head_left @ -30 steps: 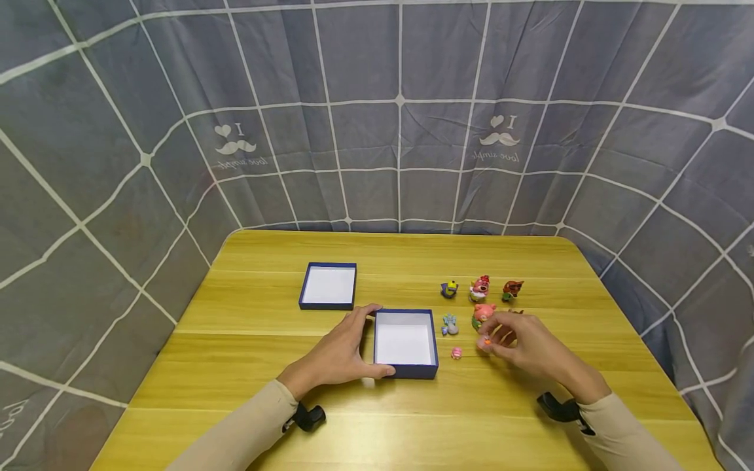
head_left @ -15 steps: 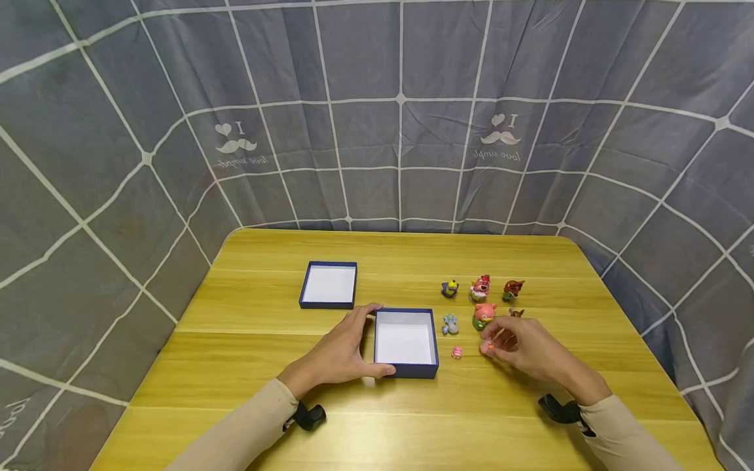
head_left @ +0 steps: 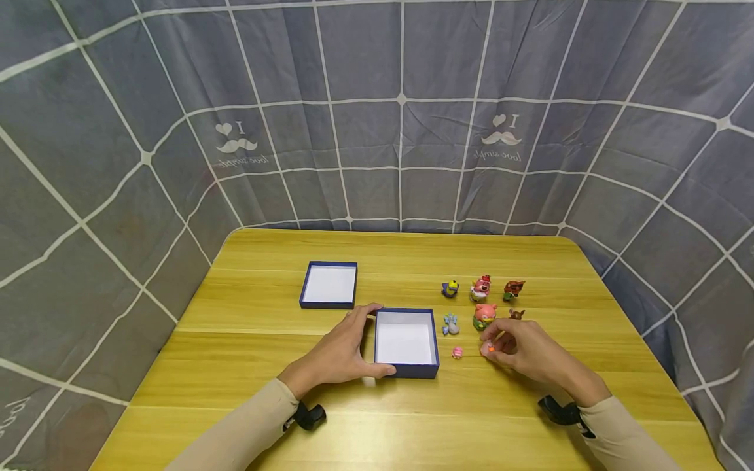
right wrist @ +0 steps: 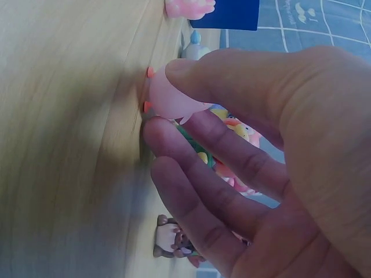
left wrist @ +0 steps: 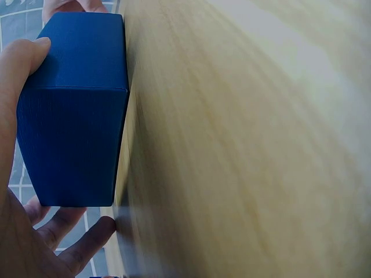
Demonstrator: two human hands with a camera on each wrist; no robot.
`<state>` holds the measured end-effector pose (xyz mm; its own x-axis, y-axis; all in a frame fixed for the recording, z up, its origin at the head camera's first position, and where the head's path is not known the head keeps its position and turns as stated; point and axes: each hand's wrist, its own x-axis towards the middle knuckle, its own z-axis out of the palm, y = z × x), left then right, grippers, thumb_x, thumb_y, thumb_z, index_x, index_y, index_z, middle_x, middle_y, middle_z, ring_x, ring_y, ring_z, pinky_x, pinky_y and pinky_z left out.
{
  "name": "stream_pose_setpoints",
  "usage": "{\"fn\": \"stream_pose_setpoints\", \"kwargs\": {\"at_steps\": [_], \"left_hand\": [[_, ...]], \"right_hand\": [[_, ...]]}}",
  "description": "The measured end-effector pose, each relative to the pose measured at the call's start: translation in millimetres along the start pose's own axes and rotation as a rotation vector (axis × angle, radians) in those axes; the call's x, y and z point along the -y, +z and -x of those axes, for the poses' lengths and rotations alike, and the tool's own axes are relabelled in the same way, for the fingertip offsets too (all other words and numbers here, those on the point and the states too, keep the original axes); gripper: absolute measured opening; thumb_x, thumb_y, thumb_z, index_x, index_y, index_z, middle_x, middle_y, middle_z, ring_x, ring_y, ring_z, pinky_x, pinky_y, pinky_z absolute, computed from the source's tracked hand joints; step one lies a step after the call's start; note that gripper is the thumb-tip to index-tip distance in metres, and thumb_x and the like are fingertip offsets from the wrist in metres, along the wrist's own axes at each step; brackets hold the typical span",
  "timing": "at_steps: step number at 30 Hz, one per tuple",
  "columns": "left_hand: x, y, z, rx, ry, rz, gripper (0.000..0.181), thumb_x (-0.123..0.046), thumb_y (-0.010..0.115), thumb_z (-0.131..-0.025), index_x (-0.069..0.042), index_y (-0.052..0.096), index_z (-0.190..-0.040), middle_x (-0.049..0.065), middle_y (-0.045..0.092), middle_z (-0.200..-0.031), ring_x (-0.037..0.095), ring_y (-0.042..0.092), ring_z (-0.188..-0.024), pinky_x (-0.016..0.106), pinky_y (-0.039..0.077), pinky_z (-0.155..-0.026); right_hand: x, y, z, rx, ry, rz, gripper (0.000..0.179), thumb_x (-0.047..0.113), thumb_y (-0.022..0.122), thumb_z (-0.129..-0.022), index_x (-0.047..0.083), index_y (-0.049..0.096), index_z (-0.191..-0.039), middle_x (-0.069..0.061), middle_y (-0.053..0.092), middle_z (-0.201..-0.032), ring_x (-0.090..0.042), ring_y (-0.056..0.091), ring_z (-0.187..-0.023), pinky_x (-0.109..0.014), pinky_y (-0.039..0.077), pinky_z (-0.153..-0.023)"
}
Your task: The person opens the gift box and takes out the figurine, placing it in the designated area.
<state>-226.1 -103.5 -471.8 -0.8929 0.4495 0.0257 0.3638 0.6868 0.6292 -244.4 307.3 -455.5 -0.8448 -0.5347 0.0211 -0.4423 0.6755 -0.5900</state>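
Observation:
In the head view, my left hand [head_left: 341, 350] grips an open dark blue box [head_left: 415, 371] with a white inside, from its left side. The thumb lies along the near wall and the other fingers reach to the far corner; the left wrist view has this box [left wrist: 75, 145] large and close. To the right of the box, my right hand [head_left: 530, 347] pinches a small pale pink toy figure [right wrist: 171, 98] with orange feet between thumb and fingers, low over the wood. A bright pink figurine [head_left: 457, 352] sits between the box and this hand.
A matching shallow blue lid [head_left: 328, 305] lies white side up, back left. Figurines stand right of the box: blue-grey [head_left: 451, 324], purple and yellow [head_left: 450, 288], pink with red top [head_left: 480, 288], red-brown [head_left: 512, 290], pink and green [head_left: 485, 315], and brown [head_left: 516, 314], partly behind the right hand.
My right hand has shifted slightly right and toward me with the pale pink figure, baring more of the brown figurine behind it. The left hand and the box stay put.

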Motion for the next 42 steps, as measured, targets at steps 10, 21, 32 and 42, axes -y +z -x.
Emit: {"fn": "stream_pose_setpoints", "kwargs": {"at_steps": [10,21,32,42], "left_hand": [[0.8,0.9,0.0,-0.007,-0.001,-0.014,0.124,-0.089,0.076,-0.071,-0.028,0.025,-0.166,-0.001,0.046,-0.160,0.021,0.051,-0.143,0.050,0.046,-0.118],[1.2,0.9,-0.6,-0.007,0.001,-0.008,0.125,-0.089,0.076,-0.071,-0.027,0.025,-0.167,-0.001,0.046,-0.159,0.020,0.051,-0.141,0.049,0.047,-0.118],[2.2,1.3,-0.9,-0.009,0.011,-0.008,0.124,-0.089,0.076,-0.071,-0.027,0.026,-0.166,-0.001,0.047,-0.158,0.021,0.053,-0.139,0.049,0.047,-0.117],[2.3,0.4,-0.9,-0.004,0.013,-0.015,0.124,-0.089,0.075,-0.072,-0.027,0.025,-0.167,0.000,0.047,-0.157,0.021,0.053,-0.139,0.049,0.047,-0.117]], "right_hand": [[1.4,0.2,0.7,-0.007,-0.004,0.017,0.022,0.017,0.086,-0.093,0.017,0.075,-0.112,0.010,0.075,-0.103,0.000,0.070,-0.086,-0.027,0.062,-0.075],[1.8,1.2,1.3,-0.020,-0.014,0.021,0.024,0.011,0.088,-0.089,0.018,0.074,-0.107,0.009,0.074,-0.101,-0.001,0.070,-0.086,-0.027,0.062,-0.076],[2.5,2.5,0.8,-0.034,-0.018,0.035,0.021,0.017,0.085,-0.094,0.015,0.076,-0.112,0.008,0.075,-0.101,0.000,0.069,-0.084,-0.027,0.061,-0.074],[2.4,2.5,1.1,-0.024,-0.011,0.032,0.019,0.021,0.083,-0.096,0.015,0.076,-0.113,0.010,0.075,-0.097,0.002,0.067,-0.081,-0.025,0.060,-0.071]]}}
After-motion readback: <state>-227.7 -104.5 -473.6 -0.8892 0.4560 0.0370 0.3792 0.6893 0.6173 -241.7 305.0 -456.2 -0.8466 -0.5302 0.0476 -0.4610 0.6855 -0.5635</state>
